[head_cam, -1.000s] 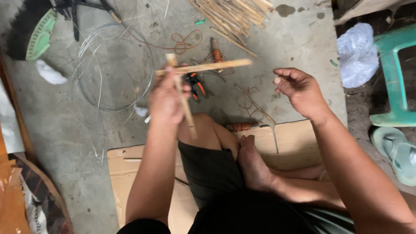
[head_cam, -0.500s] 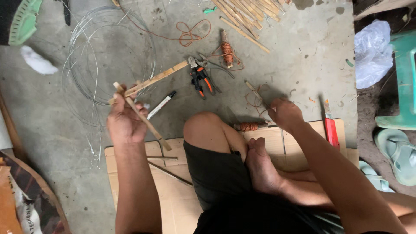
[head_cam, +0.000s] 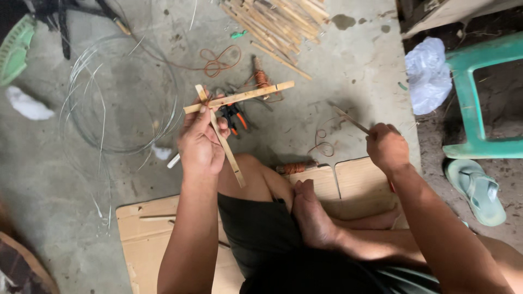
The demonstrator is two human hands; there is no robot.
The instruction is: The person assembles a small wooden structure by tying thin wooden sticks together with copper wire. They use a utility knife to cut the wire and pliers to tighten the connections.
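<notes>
**Mia:** The floor (head_cam: 338, 109) is grey concrete, and it is messy. The person sits on a flat piece of cardboard (head_cam: 158, 228) so they are not right on the hard floor.

**Ben:** What is in the left hand (head_cam: 200, 142)?

**Mia:** It is closed around two bamboo sticks crossed over each other, a bamboo cross (head_cam: 229, 117). The thumb presses right where the sticks meet, I think to stop them from sliding apart. The cross is held up above the knee, out in front.

**Ben:** And the right hand (head_cam: 387, 147)?

**Mia:** It is shut in a fist around a thin stick (head_cam: 348, 120) that pokes out to the upper left. Under it, a loose curl of brown string (head_cam: 322, 146) lies on the floor.

**Ben:** Why is so much stuff near the legs?

**Mia:** Probably so it is easy to grab while sitting. The orange-handled pliers (head_cam: 235, 115) lie on the floor, partly hidden behind the cross. A spool of brown string (head_cam: 297, 167) lies beside the knee. More bamboo sticks (head_cam: 278, 22) are piled farther off, at the top.

**Ben:** What are those shiny rings?

**Mia:** A coil of thin wire (head_cam: 125, 92), lying flat to the left. On the right there is a green plastic chair (head_cam: 479, 92), a white plastic bag (head_cam: 427, 76) and a green sandal (head_cam: 479, 190).
</notes>
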